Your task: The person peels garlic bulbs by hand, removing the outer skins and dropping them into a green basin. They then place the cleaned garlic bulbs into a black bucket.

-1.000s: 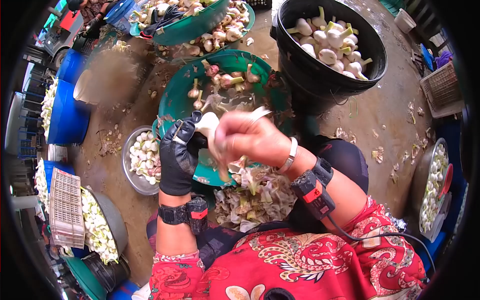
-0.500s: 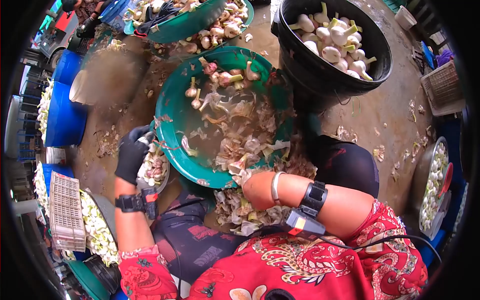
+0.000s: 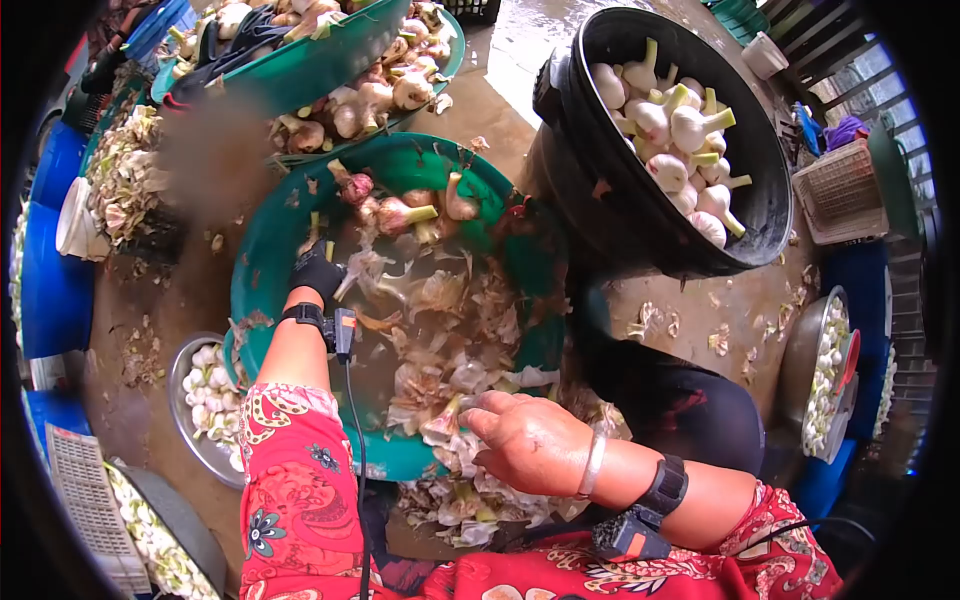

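My left hand [image 3: 318, 272], in a black glove, reaches into the left side of the green basin [image 3: 258, 290]. Its fingers close round a garlic bulb that they mostly cover, and a pale stem shows beside them. Reddish garlic bulbs [image 3: 400, 214] lie along the basin's far side, with loose skins [image 3: 440, 292] spread across cloudy water. Bare and wet, my right hand [image 3: 525, 440] hovers at the near rim, thumb and fingers apart, beside papery peel [image 3: 430, 390]. I see nothing held in it.
A black bucket [image 3: 570, 215] of cleaned garlic stands at the back right. Another green basin [image 3: 345, 60] of unpeeled garlic is behind. At the left sits a metal bowl [image 3: 185, 400] of white bulbs. More peel [image 3: 465, 505] is heaped in front. A plastic crate [image 3: 840, 195] stands far right.
My left hand has moved from outside the basin's left rim, above the metal bowl, to the bulbs inside the basin. My right hand's fingers have spread slightly. The camera view has shifted.
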Tool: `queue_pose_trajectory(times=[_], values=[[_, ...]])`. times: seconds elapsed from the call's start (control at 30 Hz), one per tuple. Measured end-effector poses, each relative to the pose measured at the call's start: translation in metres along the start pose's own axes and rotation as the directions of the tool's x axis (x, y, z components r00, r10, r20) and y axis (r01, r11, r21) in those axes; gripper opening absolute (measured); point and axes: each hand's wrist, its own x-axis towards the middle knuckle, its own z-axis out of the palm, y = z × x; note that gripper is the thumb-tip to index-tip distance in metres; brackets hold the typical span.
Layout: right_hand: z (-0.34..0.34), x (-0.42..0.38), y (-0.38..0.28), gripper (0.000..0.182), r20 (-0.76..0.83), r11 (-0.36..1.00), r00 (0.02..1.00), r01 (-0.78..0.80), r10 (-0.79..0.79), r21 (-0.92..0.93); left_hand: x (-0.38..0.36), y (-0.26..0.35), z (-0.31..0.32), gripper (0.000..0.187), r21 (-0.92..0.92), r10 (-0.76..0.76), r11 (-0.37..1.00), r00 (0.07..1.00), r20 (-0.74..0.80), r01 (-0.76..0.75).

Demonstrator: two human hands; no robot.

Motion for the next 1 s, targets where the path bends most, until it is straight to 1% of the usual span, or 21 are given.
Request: queue_pose_trajectory(times=[0.03,0.1,0.17,0.2,0.23,0.3,0.37,0.4,0.43,0.5,0.57,0.6,0.63,0.67,0.7,0.73,0.77,0.83,0.87,0.9,1.0], values=[[-0.001,0.003,0.001,0.037,-0.020,1.000,1.000,-0.009,0.010,0.014,0.001,0.001,-0.001,0.057,0.022,-0.048,0.999,0.996,0.081,0.046],[-0.006,0.006,0.002,0.039,-0.036,1.000,0.999,-0.011,0.011,0.011,0.001,-0.003,0.001,0.049,0.087,-0.088,0.993,0.990,0.110,0.079],[-0.009,0.008,0.001,0.041,-0.088,0.996,0.995,0.049,-0.043,0.071,-0.014,-0.016,-0.003,0.042,-0.139,-0.068,0.986,0.982,0.175,0.093],[-0.011,0.009,-0.001,0.042,-0.131,0.995,0.990,0.059,-0.048,0.086,-0.027,-0.020,-0.005,0.036,-0.374,-0.026,0.925,0.991,0.130,0.073],[-0.009,0.009,-0.002,0.042,-0.183,0.994,0.982,0.056,-0.038,0.096,-0.041,-0.012,-0.019,0.033,-0.535,-0.031,0.837,0.987,0.160,0.113],[-0.012,0.012,-0.006,0.046,-0.302,0.977,0.951,0.127,-0.071,0.171,-0.083,0.014,-0.062,0.030,-0.778,0.018,0.606,0.975,0.223,0.167],[-0.004,0.017,-0.008,0.051,-0.544,0.963,0.828,0.241,-0.137,0.124,-0.139,0.058,-0.105,0.027,-0.913,0.141,0.366,0.959,0.247,0.181],[-0.005,0.018,-0.011,0.063,-0.509,0.950,0.857,0.221,-0.081,0.222,-0.164,0.076,-0.119,0.028,-0.938,0.217,0.297,0.943,0.251,0.182],[-0.006,0.019,-0.017,0.072,-0.547,0.930,0.836,0.238,-0.048,0.282,-0.189,0.091,-0.132,0.030,-0.957,0.292,0.223,0.924,0.246,0.184],[-0.001,0.023,-0.024,0.072,-0.664,0.844,0.743,0.406,-0.081,0.350,-0.233,0.119,-0.152,0.034,-0.956,0.294,0.202,0.918,0.266,0.212],[0.008,0.030,-0.024,0.069,-0.677,0.628,0.731,0.566,-0.082,0.535,-0.265,0.136,-0.164,0.034,-0.961,0.281,0.149,0.922,0.265,0.231],[0.005,0.029,-0.026,0.065,-0.763,0.701,0.622,0.623,-0.177,0.345,-0.277,0.139,-0.165,0.032,-0.977,0.249,0.161,0.952,0.180,0.143],[0.008,0.028,-0.033,0.058,-0.682,0.526,0.724,0.620,-0.099,0.582,-0.287,0.141,-0.165,0.031,-0.983,0.217,0.175,0.972,0.093,0.055],[0.009,0.020,-0.035,0.055,-0.603,0.347,0.794,0.588,-0.074,0.731,-0.295,0.140,-0.166,0.031,-0.982,0.208,0.183,0.974,0.084,0.045],[0.001,0.007,-0.044,0.051,-0.513,0.153,0.856,0.517,-0.072,0.842,-0.301,0.140,-0.166,0.029,-0.963,0.208,0.261,0.978,-0.015,-0.071],[0.000,0.003,-0.046,0.044,-0.503,0.142,0.859,0.512,-0.096,0.847,-0.308,0.141,-0.168,0.027,-0.924,0.218,0.336,0.969,-0.113,-0.183],[-0.002,-0.001,-0.046,0.044,-0.507,0.136,0.855,0.518,-0.106,0.845,-0.315,0.144,-0.170,0.027,-0.920,0.215,0.343,0.969,-0.120,-0.190],[0.000,-0.011,-0.048,0.041,-0.453,0.176,0.884,0.466,-0.114,0.867,-0.336,0.150,-0.169,0.024,-0.972,0.177,0.206,0.981,-0.075,-0.112],[0.004,-0.011,-0.048,0.037,-0.459,0.235,0.881,0.473,-0.117,0.849,-0.339,0.150,-0.169,0.022,-0.964,0.174,0.238,0.982,-0.077,-0.118],[0.008,-0.010,-0.048,0.037,-0.456,0.232,0.882,0.471,-0.120,0.851,-0.343,0.152,-0.168,0.022,-0.964,0.168,0.240,0.983,-0.077,-0.117],[0.012,-0.009,-0.052,0.033,-0.547,0.189,0.827,0.562,-0.128,0.806,-0.347,0.160,-0.167,0.025,-0.897,0.118,0.399,0.981,-0.154,-0.189]])
